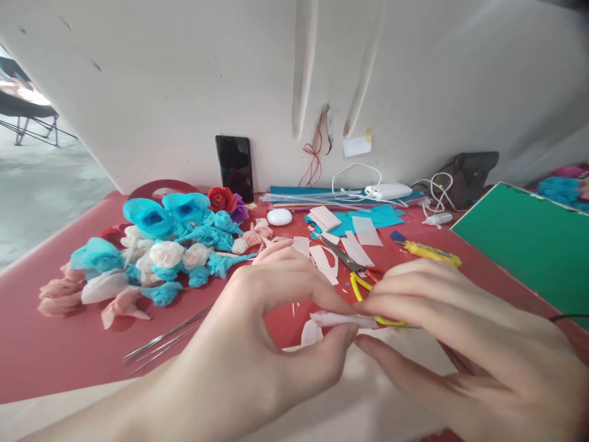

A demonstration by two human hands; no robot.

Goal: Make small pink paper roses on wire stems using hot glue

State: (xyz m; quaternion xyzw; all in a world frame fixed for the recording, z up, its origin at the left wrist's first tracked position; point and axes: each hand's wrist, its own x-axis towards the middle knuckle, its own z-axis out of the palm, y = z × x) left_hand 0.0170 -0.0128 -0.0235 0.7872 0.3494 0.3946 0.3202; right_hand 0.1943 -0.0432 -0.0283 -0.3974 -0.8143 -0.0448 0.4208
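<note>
Centrally, the left hand [239, 347] and right hand [499, 344] both pinch a pale strip [338, 320], its long axis lying left to right.

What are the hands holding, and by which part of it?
A pale rolled paper: the left hand pinches it toward its right end. The right hand is at that end; its grip is unclear.

No lettering, number or sign can be read anywhere.
</note>
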